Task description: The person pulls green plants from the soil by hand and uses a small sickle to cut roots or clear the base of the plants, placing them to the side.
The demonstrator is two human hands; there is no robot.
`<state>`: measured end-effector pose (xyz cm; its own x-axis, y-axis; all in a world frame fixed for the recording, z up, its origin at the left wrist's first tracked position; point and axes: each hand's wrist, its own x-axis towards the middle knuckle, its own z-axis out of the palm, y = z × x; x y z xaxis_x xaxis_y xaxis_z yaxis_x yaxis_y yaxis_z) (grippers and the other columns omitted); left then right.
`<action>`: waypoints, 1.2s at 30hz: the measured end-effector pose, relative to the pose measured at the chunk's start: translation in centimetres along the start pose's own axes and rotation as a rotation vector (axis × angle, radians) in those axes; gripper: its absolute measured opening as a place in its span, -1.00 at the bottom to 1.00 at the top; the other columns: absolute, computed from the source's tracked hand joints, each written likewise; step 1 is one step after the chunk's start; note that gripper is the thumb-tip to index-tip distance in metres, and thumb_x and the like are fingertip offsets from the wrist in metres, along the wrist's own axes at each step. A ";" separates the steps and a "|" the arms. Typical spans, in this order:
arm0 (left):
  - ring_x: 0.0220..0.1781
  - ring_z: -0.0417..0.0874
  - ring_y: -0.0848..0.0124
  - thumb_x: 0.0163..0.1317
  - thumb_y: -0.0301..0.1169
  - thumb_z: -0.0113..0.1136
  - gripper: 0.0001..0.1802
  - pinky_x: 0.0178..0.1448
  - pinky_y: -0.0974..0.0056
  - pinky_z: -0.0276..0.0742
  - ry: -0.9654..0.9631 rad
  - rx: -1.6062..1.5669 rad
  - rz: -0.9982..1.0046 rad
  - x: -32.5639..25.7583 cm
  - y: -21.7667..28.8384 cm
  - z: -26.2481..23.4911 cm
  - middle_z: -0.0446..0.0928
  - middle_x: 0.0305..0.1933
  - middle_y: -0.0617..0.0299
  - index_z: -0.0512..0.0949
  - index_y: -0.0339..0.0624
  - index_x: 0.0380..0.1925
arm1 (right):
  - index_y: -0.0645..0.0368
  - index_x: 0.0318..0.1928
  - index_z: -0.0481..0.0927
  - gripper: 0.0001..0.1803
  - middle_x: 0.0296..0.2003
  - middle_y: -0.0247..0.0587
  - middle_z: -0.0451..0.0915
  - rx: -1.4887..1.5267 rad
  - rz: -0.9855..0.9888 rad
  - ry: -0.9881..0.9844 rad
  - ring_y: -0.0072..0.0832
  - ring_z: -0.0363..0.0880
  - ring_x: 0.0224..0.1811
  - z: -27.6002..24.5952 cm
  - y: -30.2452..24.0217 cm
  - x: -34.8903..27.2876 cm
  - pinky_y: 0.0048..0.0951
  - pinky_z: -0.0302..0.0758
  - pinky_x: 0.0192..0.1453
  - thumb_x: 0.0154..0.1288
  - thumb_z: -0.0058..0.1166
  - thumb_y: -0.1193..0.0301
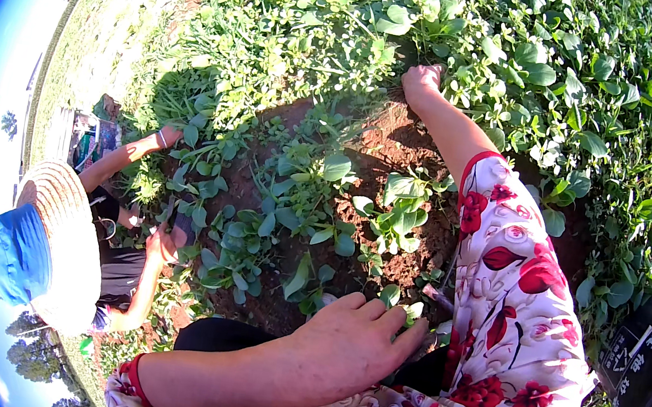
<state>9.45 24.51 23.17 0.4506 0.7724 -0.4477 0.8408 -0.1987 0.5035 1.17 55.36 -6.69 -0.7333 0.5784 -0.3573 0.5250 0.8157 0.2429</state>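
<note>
As the right hand [422, 82] is apparently handling plants [396, 20], next needing a low grip, both its and the left hand's [344, 341] fingers are hiding any grasp.

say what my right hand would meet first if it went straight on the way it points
Most likely the leafy green plants just beyond the right hand, which points forward and left into them; depth is unclear, so which leaf comes first is hard to tell.
</note>
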 end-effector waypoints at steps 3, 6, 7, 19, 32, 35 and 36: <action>-0.15 0.54 0.27 0.01 -0.39 0.06 -0.41 -0.06 0.25 0.41 0.021 0.001 0.016 0.2 0.2 -0.1 0.45 -0.18 0.12 0.35 -0.30 0.13 | -0.04 -0.11 0.67 -0.65 -0.12 -0.41 0.64 0.065 0.034 -0.066 -0.38 0.58 -0.01 0.2 -0.2 -0.5 -0.03 0.42 -0.04 0.02 0.29 0.30; -0.15 0.53 0.27 0.00 -0.42 0.07 -0.40 -0.07 0.26 0.41 0.007 0.021 0.021 0.0 0.4 -0.4 0.45 -0.18 0.12 0.34 -0.30 0.13 | -0.03 -0.17 0.69 -0.76 -0.23 -0.40 0.67 0.131 0.048 0.018 -0.37 0.62 -0.10 1.0 -1.1 -2.3 -0.04 0.42 -0.12 0.08 0.21 0.35; -0.16 0.53 0.27 0.00 -0.42 0.07 -0.40 -0.08 0.26 0.41 0.005 0.014 0.020 -0.1 0.3 -0.4 0.45 -0.18 0.12 0.34 -0.30 0.13 | -0.04 -0.20 0.70 -0.80 -0.29 -0.41 0.67 0.144 0.011 0.006 -0.35 0.63 -0.17 1.3 -2.1 -3.1 -0.05 0.40 -0.18 0.13 0.13 0.39; -0.11 0.53 0.26 0.04 -0.42 0.05 -0.43 -0.01 0.25 0.40 -0.014 0.020 -0.027 -1.1 0.2 -0.8 0.46 -0.12 0.09 0.34 -0.30 0.14 | 0.22 -0.14 0.61 -0.67 -0.17 -0.07 0.60 0.356 -0.183 0.031 -0.19 0.58 -0.06 -2.6 -0.9 -8.4 -0.17 0.44 0.00 0.07 0.01 0.39; -0.14 0.53 0.28 0.03 -0.41 0.04 -0.42 -0.04 0.25 0.40 0.010 -0.032 -0.035 -0.1 -0.3 -0.4 0.45 -0.16 0.12 0.34 -0.31 0.14 | 0.08 -0.18 0.66 -0.77 -0.19 -0.20 0.65 0.256 -0.008 0.097 -0.33 0.62 -0.09 -1.3 2.7 0.3 -0.23 0.38 -0.02 0.22 -0.04 0.41; -0.13 0.53 0.28 0.03 -0.41 0.04 -0.42 -0.03 0.26 0.41 -0.002 -0.029 -0.021 0.3 -0.4 -0.8 0.45 -0.16 0.12 0.33 -0.32 0.14 | 0.11 -0.22 0.66 -0.73 -0.21 -0.06 0.65 0.386 -0.010 0.179 -0.20 0.63 -0.11 -0.6 4.2 0.7 -0.19 0.51 -0.05 0.05 0.01 0.41; -0.13 0.53 0.28 0.03 -0.41 0.04 -0.42 -0.03 0.26 0.41 -0.006 -0.028 -0.015 0.4 -0.5 -1.0 0.45 -0.16 0.12 0.33 -0.32 0.14 | 0.15 -0.26 0.66 -0.73 -0.25 -0.01 0.65 0.448 -0.011 0.218 -0.14 0.64 -0.15 -0.3 4.8 0.8 -0.18 0.53 -0.06 -0.02 0.03 0.43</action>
<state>8.93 25.47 23.48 0.4403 0.7711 -0.4599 0.8388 -0.1706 0.5171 2.98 59.70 -5.55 -0.7878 0.5977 -0.1491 0.6160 0.7650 -0.1879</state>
